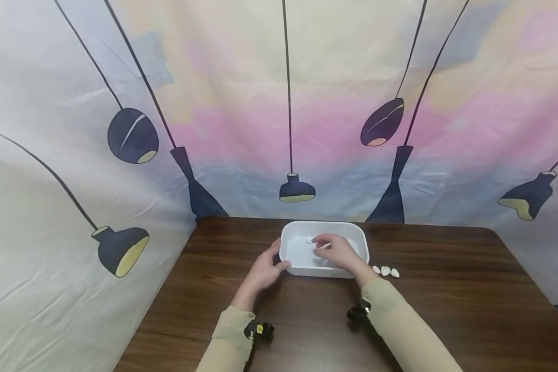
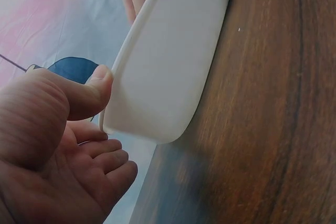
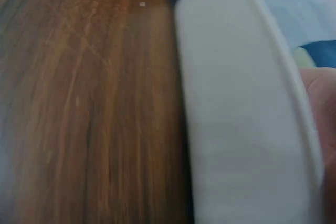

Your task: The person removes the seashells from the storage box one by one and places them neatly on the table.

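A white rectangular plastic tray (image 1: 323, 272) stands near the table's far edge. At its left end my left hand (image 1: 264, 268) grips the rim; in the left wrist view the thumb (image 2: 100, 85) lies against the rim near a corner, with the fingers beside the end wall. My right hand (image 1: 338, 251) is over the inside of the tray, pinching a small white shell-like piece (image 1: 326, 246) that the fingers partly hide. Another small white piece (image 1: 309, 241) shows just left of those fingertips, inside the tray. The right wrist view mostly holds the tray's outer wall (image 3: 241, 103), blurred.
Three small white shell-like pieces (image 1: 385, 270) lie on the dark wooden table (image 1: 302, 320) just right of the tray. Behind the table hangs a cloth (image 1: 242, 129) printed with lamps. A small camera is strapped at each wrist.
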`<state>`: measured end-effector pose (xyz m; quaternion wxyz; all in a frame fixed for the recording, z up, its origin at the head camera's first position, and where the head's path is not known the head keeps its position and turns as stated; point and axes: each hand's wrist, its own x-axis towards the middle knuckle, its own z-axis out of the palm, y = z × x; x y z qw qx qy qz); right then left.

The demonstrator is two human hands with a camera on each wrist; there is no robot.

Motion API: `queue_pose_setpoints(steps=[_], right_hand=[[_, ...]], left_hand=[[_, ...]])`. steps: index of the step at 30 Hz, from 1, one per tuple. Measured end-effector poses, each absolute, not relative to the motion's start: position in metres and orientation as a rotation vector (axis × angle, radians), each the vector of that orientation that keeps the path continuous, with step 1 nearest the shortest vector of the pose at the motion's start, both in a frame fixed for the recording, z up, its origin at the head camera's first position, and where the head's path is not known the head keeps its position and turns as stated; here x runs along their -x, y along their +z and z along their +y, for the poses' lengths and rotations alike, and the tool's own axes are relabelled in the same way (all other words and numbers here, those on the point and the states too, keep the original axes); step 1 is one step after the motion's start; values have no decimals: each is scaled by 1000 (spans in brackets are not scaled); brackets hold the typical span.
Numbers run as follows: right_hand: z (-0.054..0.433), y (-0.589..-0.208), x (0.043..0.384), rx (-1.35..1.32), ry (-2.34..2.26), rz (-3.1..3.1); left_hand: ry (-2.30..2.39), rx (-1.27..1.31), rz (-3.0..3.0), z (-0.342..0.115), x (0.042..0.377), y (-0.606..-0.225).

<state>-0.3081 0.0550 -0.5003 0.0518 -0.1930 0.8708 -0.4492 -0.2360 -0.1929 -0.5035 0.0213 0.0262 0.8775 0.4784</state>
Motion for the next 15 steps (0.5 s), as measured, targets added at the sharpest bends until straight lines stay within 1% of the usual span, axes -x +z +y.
queue_pose_setpoints(steps=[8,15], right_hand=[[26,-508,328,521,-1215,2789],[20,-510,329,527,-1131,2839]], left_hand=[[1483,-84,2725,-194,238,-504],[1504,-97,2712,-193,236,-503]])
